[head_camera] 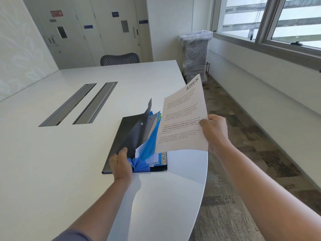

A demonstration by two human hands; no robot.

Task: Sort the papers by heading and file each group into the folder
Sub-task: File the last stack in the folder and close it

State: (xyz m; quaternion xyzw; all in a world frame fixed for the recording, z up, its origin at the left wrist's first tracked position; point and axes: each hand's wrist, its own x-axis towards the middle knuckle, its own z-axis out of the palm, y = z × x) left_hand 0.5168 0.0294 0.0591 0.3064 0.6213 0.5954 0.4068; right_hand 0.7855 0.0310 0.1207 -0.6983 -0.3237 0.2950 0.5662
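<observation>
One sheet headed ADMIN [182, 117] was in the air at this moment, held above the right edge of the table [52, 153] and just right of the folder [133, 145], not yet in any pocket. The folder, a black expanding file with blue accordion pockets, lay near the table's right edge with its front flap lifted.

Progress, as judged: several pockets already held paper. A sheet with handwritten lettering stood in a rear pocket, white sheets showed lower down, and a tab reading SPORTS [163, 158] lay at the front. No loose pile of unsorted papers was visible on the table, so filing seemed well along, possibly near its end. How many sheets were left could not be told from this view. Remaining step in hand: find the ADMIN pocket and slide the sheet in.

Left hand [121, 164]: fingers curled round the near edge of the folder's black flap, thumb on top, holding the flap up and the pockets fanned apart.

Right hand [214, 131]: pinched the ADMIN sheet at its right edge, thumb on the printed face, other fingers behind and hidden. The sheet bowed slightly, its lower edge hanging over the folder's front corner.
</observation>
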